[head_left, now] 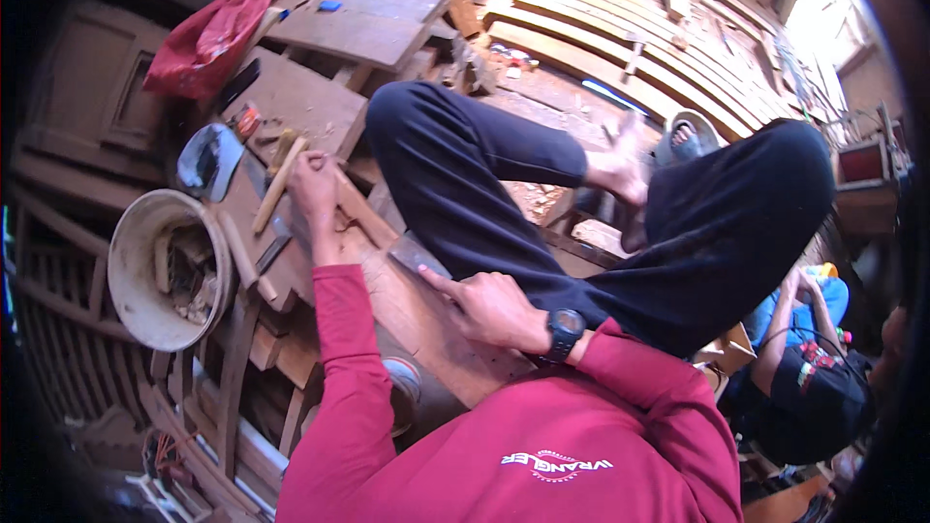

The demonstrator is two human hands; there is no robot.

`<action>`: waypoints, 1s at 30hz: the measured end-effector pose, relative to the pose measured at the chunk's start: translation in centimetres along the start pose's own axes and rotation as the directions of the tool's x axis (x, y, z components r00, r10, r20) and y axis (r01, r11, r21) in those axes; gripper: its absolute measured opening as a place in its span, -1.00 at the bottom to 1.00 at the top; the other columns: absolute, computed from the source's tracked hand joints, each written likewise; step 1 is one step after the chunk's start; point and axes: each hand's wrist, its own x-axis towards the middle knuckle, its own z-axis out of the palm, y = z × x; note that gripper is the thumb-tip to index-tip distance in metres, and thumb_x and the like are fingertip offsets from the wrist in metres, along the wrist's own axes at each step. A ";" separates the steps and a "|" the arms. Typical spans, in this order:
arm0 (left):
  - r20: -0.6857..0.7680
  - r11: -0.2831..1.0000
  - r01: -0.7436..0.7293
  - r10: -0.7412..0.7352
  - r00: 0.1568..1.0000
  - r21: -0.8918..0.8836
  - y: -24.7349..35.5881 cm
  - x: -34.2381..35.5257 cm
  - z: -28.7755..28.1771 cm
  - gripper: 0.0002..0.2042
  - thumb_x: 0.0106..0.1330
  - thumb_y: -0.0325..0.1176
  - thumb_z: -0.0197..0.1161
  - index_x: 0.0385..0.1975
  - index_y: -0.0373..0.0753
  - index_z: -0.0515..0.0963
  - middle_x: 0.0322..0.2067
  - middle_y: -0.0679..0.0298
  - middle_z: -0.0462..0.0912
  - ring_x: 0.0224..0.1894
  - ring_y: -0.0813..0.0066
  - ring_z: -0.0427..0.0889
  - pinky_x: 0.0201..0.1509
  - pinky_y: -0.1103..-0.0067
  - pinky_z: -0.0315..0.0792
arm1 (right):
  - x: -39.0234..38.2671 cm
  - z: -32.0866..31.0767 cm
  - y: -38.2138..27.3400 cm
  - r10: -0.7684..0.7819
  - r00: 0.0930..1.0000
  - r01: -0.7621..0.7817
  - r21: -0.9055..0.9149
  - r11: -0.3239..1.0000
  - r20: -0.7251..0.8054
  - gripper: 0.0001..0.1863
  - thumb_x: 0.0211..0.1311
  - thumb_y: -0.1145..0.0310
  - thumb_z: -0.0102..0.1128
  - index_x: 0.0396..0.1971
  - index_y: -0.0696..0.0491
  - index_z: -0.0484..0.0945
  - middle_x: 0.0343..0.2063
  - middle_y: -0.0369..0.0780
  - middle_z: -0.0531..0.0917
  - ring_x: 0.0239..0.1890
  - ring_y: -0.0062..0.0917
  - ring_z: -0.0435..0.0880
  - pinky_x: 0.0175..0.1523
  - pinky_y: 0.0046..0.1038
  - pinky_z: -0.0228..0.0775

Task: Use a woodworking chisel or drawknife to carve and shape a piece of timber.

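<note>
My left hand (pixel 315 186) is closed at the end of some wooden pieces on the low bench. What its fingers hold is hidden. A light wooden stick (pixel 276 194) lies just left of it, and a brown wooden strip (pixel 366 217) runs down to its right. My right hand (pixel 492 310) rests over the broad plank (pixel 392 295) in front of me. Its index finger stretches onto a dark grey flat piece (pixel 415 254), and the other fingers curl under, partly hidden.
A whitish bucket (pixel 124 266) with wood scraps stands at left, beside a blue-grey cap-like object (pixel 211 163). Up left lies a red bag (pixel 213 39) near boards (pixel 358 24). Long planks (pixel 630 58) lie stacked ahead. Another person (pixel 804 387) sits at right.
</note>
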 end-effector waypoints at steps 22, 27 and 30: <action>-0.014 0.995 0.046 -0.045 0.999 0.087 0.5 0.0 -0.9 -0.67 0.24 -0.09 0.32 -0.49 -0.28 0.68 -0.44 0.02 0.68 -0.27 0.02 0.68 -0.08 0.24 0.49 | 0.0 -1.1 -0.5 -0.020 1.000 0.017 -0.207 0.978 -0.010 -0.29 0.11 0.42 0.11 0.37 -0.01 0.37 -0.59 -0.08 0.59 -0.57 -0.15 0.61 -0.43 -0.12 0.43; 0.050 0.988 0.112 -0.118 0.992 0.109 0.6 -0.2 -0.9 -0.64 0.23 -0.07 0.32 -0.52 -0.29 0.66 -0.43 -0.01 0.67 -0.27 -0.02 0.66 -0.09 0.20 0.48 | 1.4 -0.4 -1.0 0.001 1.000 0.003 -0.282 0.959 0.014 -0.27 0.08 0.39 0.10 0.38 -0.02 0.37 -0.60 -0.08 0.60 -0.60 -0.15 0.62 -0.44 -0.12 0.43; 0.071 0.989 0.120 -0.127 0.989 0.091 0.3 -0.1 -1.0 -0.64 0.24 -0.07 0.32 -0.54 -0.30 0.64 -0.43 -0.02 0.67 -0.28 -0.04 0.66 -0.10 0.20 0.47 | 1.0 -0.1 -1.2 -0.002 1.000 -0.002 -0.266 0.964 -0.014 -0.28 0.06 0.37 0.10 0.36 -0.01 0.39 -0.61 -0.08 0.60 -0.62 -0.15 0.61 -0.46 -0.12 0.44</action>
